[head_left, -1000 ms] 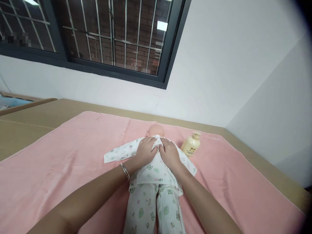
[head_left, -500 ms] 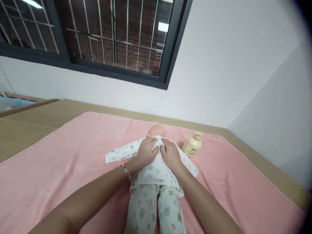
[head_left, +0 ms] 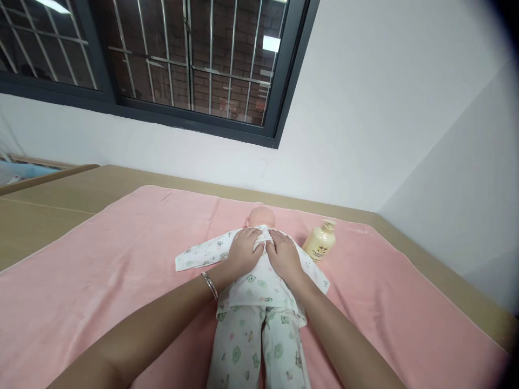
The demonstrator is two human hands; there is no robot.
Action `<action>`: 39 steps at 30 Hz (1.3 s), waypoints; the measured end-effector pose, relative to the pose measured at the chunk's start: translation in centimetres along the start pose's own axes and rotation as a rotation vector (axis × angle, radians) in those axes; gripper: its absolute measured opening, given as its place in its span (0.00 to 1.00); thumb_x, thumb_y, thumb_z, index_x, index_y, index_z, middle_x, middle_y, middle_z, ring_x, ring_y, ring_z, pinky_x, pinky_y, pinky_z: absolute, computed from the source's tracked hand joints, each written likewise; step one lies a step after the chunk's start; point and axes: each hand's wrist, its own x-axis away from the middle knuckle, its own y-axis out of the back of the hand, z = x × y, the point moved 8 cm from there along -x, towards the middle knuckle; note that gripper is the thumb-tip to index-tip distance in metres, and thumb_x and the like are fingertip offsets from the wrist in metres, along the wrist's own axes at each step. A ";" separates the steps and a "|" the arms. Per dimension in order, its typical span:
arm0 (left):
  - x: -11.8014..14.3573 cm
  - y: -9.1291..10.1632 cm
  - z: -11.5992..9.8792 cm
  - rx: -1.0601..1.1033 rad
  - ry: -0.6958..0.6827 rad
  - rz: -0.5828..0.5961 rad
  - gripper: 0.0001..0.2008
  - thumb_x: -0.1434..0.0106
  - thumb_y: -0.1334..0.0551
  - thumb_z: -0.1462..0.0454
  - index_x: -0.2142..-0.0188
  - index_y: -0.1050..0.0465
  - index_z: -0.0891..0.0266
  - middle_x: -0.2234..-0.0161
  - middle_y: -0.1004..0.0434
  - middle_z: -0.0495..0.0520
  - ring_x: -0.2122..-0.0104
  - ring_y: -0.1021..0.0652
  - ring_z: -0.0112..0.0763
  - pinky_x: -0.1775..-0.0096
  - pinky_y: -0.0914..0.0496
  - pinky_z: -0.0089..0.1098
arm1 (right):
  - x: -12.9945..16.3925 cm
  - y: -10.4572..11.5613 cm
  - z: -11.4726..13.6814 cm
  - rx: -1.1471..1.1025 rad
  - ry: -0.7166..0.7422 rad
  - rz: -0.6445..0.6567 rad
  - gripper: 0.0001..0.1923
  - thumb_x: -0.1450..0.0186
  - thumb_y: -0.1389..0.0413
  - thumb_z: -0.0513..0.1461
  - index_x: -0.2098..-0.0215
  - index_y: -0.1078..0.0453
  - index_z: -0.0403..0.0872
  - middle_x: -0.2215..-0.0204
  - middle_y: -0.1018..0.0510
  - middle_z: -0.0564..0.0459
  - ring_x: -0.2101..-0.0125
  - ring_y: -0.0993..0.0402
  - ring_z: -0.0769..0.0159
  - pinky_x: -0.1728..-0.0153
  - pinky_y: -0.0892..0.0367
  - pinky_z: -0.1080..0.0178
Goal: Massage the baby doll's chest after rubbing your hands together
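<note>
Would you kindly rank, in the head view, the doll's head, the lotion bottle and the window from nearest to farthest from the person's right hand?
Measured from the right hand, which lies on the doll's chest:
1. Doll's head: just beyond the fingertips, slightly left.
2. Lotion bottle: to the right, standing on the pink blanket.
3. Window: far up on the back wall.

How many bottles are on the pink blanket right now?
1. The cream bottle lies tilted on the pink blanket, just right of the doll and the right hand. None else shows.
</note>
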 end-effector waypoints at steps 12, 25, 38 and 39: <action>0.2 0.1 -0.7 -0.113 -0.069 -0.006 0.16 0.35 0.47 0.64 0.49 0.31 0.63 0.50 0.27 0.59 0.49 0.28 0.41 0.44 0.35 0.44 | -0.2 -0.4 -0.1 0.004 0.064 0.075 0.24 0.31 0.57 0.40 0.39 0.40 0.40 0.41 0.35 0.44 0.39 0.43 0.58 0.38 0.52 0.55; 0.2 0.5 -1.1 -0.346 0.044 0.061 0.11 0.36 0.45 0.62 0.58 0.29 0.65 0.58 0.25 0.61 0.54 0.27 0.45 0.50 0.32 0.44 | 0.3 -0.1 1.2 0.060 0.097 0.089 0.23 0.32 0.58 0.36 0.41 0.36 0.40 0.42 0.33 0.43 0.39 0.42 0.57 0.38 0.54 0.53; 0.4 0.2 -2.7 -0.294 -0.245 0.037 0.12 0.35 0.49 0.67 0.66 0.26 0.65 0.65 0.25 0.58 0.61 0.26 0.41 0.56 0.30 0.42 | 0.1 -0.1 0.4 0.041 0.006 0.091 0.23 0.32 0.58 0.37 0.42 0.35 0.42 0.41 0.34 0.44 0.39 0.43 0.59 0.40 0.53 0.54; 0.5 0.2 -2.7 -0.289 -0.234 0.026 0.12 0.35 0.49 0.67 0.66 0.26 0.65 0.65 0.25 0.58 0.61 0.26 0.41 0.56 0.30 0.42 | -0.1 -0.2 0.2 0.041 0.000 0.097 0.23 0.32 0.58 0.37 0.41 0.36 0.42 0.41 0.34 0.44 0.39 0.43 0.58 0.39 0.53 0.53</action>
